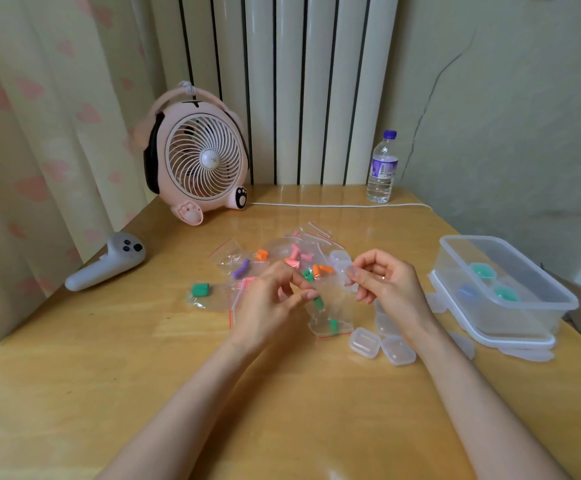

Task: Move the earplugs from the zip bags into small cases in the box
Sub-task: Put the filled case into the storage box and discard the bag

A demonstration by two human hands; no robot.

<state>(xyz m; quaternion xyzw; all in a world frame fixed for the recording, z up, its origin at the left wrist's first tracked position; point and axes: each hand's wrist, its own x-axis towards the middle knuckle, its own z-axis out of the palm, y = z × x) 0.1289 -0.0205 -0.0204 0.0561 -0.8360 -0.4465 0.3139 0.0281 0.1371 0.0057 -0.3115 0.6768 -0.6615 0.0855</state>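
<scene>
Now left hand [275,303], right hand [389,282] pinch 1 zip bag [327,323]; maybe 3 cases [483,271] in box [469,299]

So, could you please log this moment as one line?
left hand: pinches zip bag; right hand: pinches zip bag; box: filled cases inside

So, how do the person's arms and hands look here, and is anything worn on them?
The left forearm and the right forearm are bare; no sleeve comes into view. Neither wrist carries a watch or bracelet, and there are no gloves. The left hand shows nothing worn. On one finger of the right hand a small glint may be a thin ring, but it is too small to be sure.
</scene>
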